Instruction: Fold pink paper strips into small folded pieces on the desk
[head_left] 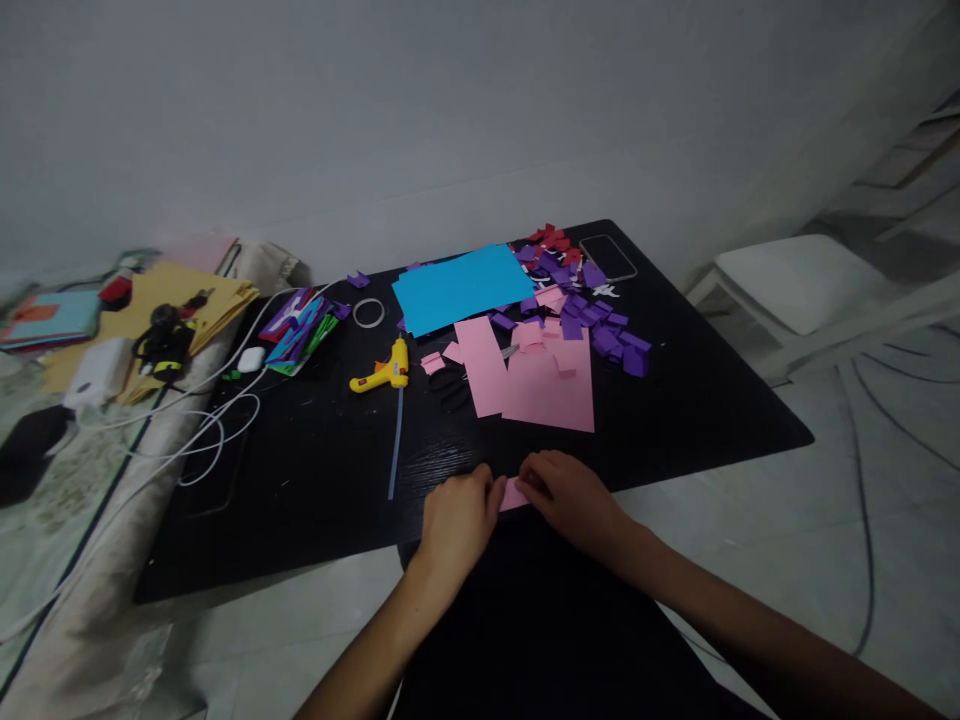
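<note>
A small piece of pink paper [513, 494] lies at the front edge of the black table, between my two hands. My left hand [459, 515] grips its left end, fingers curled and thumb against it. At the other end, the bent fingers of my right hand [566, 495] pinch the paper. Just beyond are larger pink sheets [551, 395], with several small folded pink pieces on and around them. A pair of scissors [450, 388] with dark handles lies partly under the narrower pink sheet [482, 365].
A yellow glue gun [384, 370] with a long glue stick lies left of centre. Behind are blue sheets [463, 288] and a heap of folded purple pieces [600, 325], with red ones [551, 238] beyond. White cables [217, 425] cross the table's left side. A white chair [799, 280] stands right.
</note>
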